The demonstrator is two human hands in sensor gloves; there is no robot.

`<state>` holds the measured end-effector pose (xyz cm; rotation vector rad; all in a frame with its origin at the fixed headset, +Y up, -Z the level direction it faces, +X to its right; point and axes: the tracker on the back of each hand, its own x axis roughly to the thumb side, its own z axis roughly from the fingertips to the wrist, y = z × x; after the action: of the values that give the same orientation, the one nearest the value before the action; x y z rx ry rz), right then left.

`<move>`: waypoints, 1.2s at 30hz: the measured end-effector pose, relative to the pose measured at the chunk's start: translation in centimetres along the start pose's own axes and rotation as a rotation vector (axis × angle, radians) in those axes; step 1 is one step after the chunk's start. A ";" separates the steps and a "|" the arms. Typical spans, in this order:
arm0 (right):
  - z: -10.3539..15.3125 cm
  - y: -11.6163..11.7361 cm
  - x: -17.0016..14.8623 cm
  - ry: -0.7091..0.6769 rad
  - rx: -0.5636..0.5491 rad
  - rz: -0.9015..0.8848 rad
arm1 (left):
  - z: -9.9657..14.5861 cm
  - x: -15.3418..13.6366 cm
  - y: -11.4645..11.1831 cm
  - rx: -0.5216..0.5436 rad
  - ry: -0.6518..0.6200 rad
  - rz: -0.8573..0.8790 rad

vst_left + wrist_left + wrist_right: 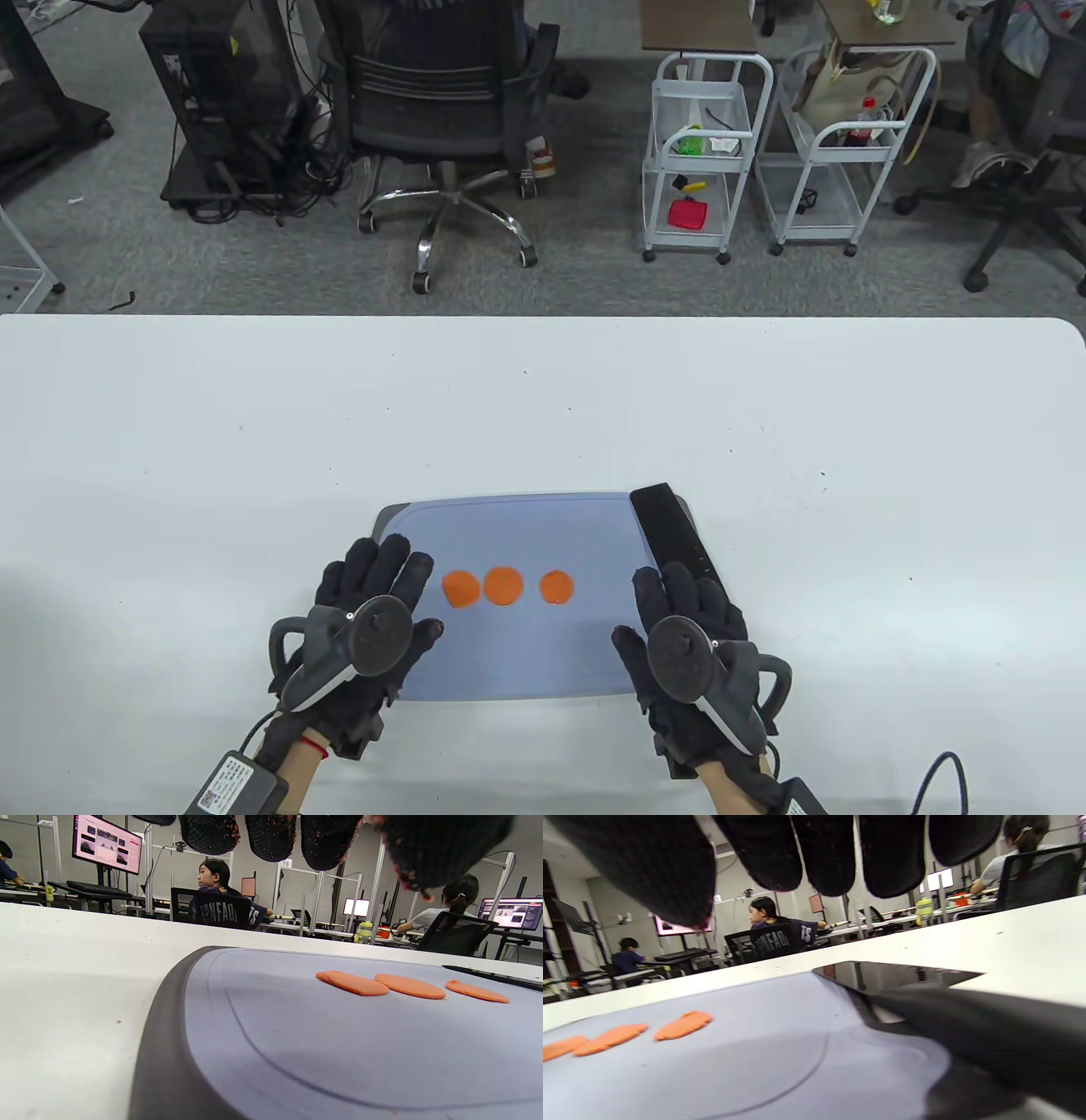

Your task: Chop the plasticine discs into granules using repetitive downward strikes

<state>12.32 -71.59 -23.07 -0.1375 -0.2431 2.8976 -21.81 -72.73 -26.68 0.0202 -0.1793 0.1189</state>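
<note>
**Discs lined up on the board, both hands resting at its near corners**

Discs of orange plasticine, three of them, lie flat in a row across the middle of the grey cutting board (509, 662): the left disc (461, 588), the middle disc (502, 585) touching or nearly touching it, and the right disc (556, 587) a little apart at 3 o'clock. We see the board on the white table (254, 441), near its front edge.

Our left hand (373, 611) lies palm down over the board's left side, at 9 o'clock from the discs, fingers spread and extended, gripping nothing. Our right hand (687, 628) lies palm down at the board's right side, fingers extended side by side over the near end of the black knife (670, 526), which lies along the board's right edge toward 12 o'clock. We cannot tell whether the fingers touch it.
</note>
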 end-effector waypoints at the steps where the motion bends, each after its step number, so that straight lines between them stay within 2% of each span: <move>1: 0.0 -0.1 -0.2 0.042 0.004 0.035 | 0.0 -0.1 0.0 0.006 0.025 -0.005; 4: 0.2 -0.4 -0.8 0.123 -0.084 0.086 | 0.1 -0.3 0.2 0.010 0.049 0.000; 8: -0.1 0.3 -1.5 0.223 0.081 0.127 | 0.4 -0.3 0.5 0.004 0.059 0.008; 10: -0.3 0.8 -1.6 0.233 0.094 0.144 | 0.6 0.0 0.5 -0.001 0.053 0.030; 13: -0.6 1.9 -1.5 0.229 0.181 0.146 | 0.7 0.4 0.5 -0.018 0.041 0.027; 16: -1.0 2.6 -1.5 0.228 0.178 0.210 | 0.7 0.6 0.4 -0.024 0.034 0.018; 19: -1.5 3.1 -2.0 0.259 0.226 0.219 | 0.7 0.5 0.3 -0.048 0.037 0.028; 24: -2.0 3.3 -2.2 0.276 0.250 0.203 | 0.6 0.6 0.4 -0.059 0.029 0.062; 29: -2.3 3.7 -3.1 0.368 0.292 0.146 | 0.5 0.3 0.5 -0.054 0.032 0.051; 32: -2.2 3.3 -3.8 0.412 0.276 0.086 | 0.5 0.1 0.4 -0.057 0.037 0.063; 36: -2.2 2.2 -4.5 0.460 0.156 0.035 | 0.4 0.2 0.2 -0.067 0.036 0.046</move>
<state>16.47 -74.48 -25.28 -0.7700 0.0672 2.8021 -21.69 -72.51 -26.24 -0.0532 -0.1475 0.1592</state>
